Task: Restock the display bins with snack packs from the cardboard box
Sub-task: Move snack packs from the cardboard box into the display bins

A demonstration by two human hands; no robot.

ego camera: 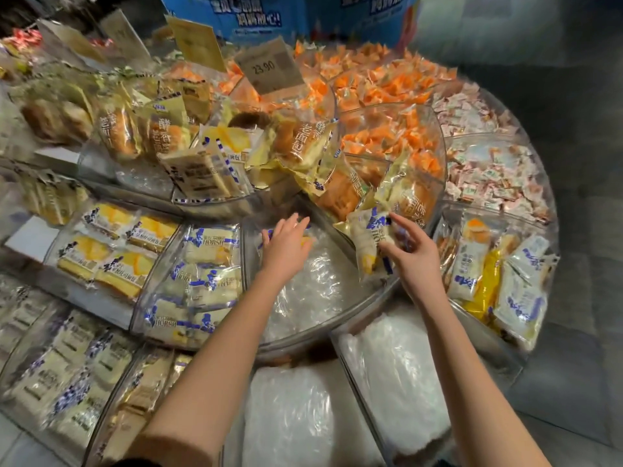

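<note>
Placement is under way in the near-empty clear bin (313, 298) at frame centre. The right hand's (413, 256) fingers pinch a blue-printed snack pack (365, 246) at the bin's right edge. The left hand (286, 246) rests straight-fingered on a second pack (306, 243). Next, likely, lay the held one flat. No cardboard box shows.

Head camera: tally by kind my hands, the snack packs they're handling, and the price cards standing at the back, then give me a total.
Hands: 2, left hand and right hand
Snack packs being handled: 2, touched pack under the left, pinched pack in the right
Price cards: 4 that I can make out
Total: 8
</note>
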